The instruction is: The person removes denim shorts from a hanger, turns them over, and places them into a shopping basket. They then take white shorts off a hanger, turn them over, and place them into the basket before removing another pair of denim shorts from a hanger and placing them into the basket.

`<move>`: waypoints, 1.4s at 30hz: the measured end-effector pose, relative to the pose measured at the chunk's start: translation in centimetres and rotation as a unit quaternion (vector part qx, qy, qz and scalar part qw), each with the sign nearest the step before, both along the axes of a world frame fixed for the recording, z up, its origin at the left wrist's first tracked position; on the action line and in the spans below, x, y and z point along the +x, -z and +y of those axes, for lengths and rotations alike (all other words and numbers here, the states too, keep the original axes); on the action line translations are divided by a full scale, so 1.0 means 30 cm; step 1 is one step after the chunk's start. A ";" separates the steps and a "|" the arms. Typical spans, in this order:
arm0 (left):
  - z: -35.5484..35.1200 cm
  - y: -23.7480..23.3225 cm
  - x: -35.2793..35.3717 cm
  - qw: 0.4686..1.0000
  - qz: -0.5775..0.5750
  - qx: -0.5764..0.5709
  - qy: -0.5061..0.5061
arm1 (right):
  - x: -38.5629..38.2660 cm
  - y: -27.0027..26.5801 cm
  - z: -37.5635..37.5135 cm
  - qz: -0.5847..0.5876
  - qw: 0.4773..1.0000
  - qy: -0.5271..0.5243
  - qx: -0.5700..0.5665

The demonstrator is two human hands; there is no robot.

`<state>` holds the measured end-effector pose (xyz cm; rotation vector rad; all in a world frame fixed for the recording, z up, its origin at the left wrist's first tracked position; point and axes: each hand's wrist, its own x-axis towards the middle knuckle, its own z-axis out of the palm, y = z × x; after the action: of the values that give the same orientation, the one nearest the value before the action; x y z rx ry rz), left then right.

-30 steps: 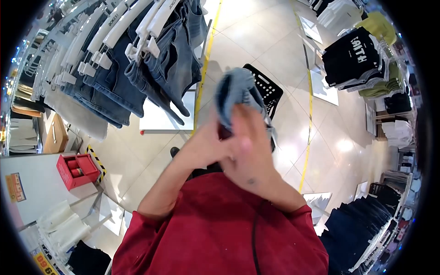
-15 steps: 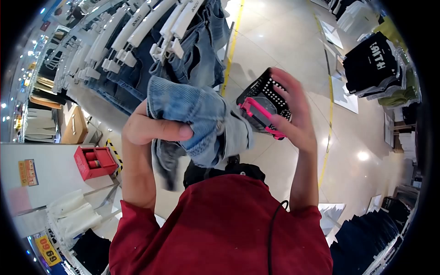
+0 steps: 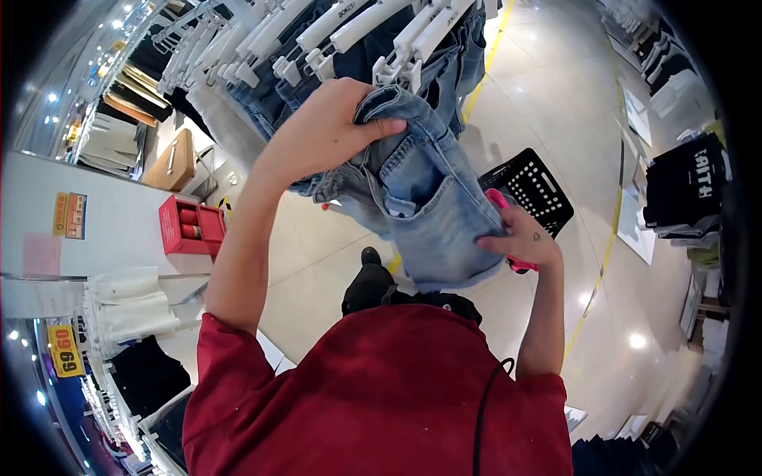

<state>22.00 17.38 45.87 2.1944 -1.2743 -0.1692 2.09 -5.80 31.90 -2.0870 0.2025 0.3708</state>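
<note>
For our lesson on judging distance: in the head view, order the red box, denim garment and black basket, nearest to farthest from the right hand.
1. Denim garment: touching the right hand.
2. Black basket: on the floor, just beyond that hand.
3. Red box: far over on the left.

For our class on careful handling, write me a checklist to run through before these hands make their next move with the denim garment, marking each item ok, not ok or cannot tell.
1. Left hand grips the denim garment at its waistband: ok.
2. Right hand holds its lower side: ok.
3. Waistband free of the hanger clips: cannot tell.
4. Black basket fully in view: not ok, partly hidden.
5. Basket resting beyond the garment: ok.
</note>
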 end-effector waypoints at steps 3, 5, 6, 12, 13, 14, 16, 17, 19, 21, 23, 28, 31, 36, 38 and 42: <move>0.002 0.005 -0.003 0.992 0.020 -0.048 -0.115 | -0.027 0.136 -0.041 -0.027 0.994 0.091 0.045; 0.014 0.033 0.041 0.994 0.049 -0.085 -0.058 | -0.056 0.174 -0.040 -0.048 0.985 0.113 0.118; 0.014 0.041 0.044 0.993 0.046 -0.097 -0.038 | -0.058 0.185 -0.045 -0.059 0.979 0.120 0.155; 0.030 0.026 0.090 0.994 0.021 -0.095 -0.042 | -0.131 0.251 -0.095 -0.020 0.935 0.220 0.276; 0.026 0.020 0.089 0.995 0.041 -0.082 -0.027 | -0.145 0.296 -0.114 -0.027 0.927 0.225 0.298; 0.026 0.019 0.087 0.996 0.062 -0.069 -0.012 | -0.166 0.338 -0.129 -0.033 0.919 0.229 0.320; 0.025 0.036 0.107 0.996 0.054 -0.062 -0.032 | -0.200 0.345 -0.130 -0.066 0.906 0.261 0.325; 0.024 0.047 0.123 0.995 0.062 -0.058 -0.045 | -0.218 0.366 -0.136 -0.077 0.897 0.291 0.325; 0.022 0.056 0.130 0.993 0.090 -0.047 -0.066 | -0.233 0.332 -0.132 -0.078 0.887 0.304 0.339; 0.026 0.055 0.123 0.994 0.073 -0.041 -0.070 | -0.222 0.313 -0.104 -0.145 0.860 0.313 0.377; 0.024 0.091 0.140 0.994 0.048 -0.073 -0.064 | -0.219 0.288 -0.078 -0.186 0.843 0.313 0.396; 0.028 0.118 0.156 0.986 0.113 -0.078 -0.092 | -0.228 0.251 -0.068 -0.203 0.845 0.316 0.381; 0.010 0.124 0.146 0.983 0.147 -0.088 -0.072 | -0.234 0.236 -0.077 -0.202 0.844 0.314 0.384; 0.001 0.085 0.089 0.987 0.130 -0.085 -0.041 | -0.246 0.236 -0.102 -0.178 0.880 0.302 0.322; -0.008 0.071 0.080 0.988 0.142 -0.038 -0.034 | -0.248 0.225 -0.114 -0.169 0.898 0.279 0.293; -0.045 0.057 0.026 0.984 0.171 -0.058 0.015 | -0.252 0.157 -0.134 -0.075 0.936 0.234 0.254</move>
<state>22.78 16.03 44.16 1.9459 -1.0961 -0.4523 -5.48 -9.81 27.19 -1.4866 0.4503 -0.0308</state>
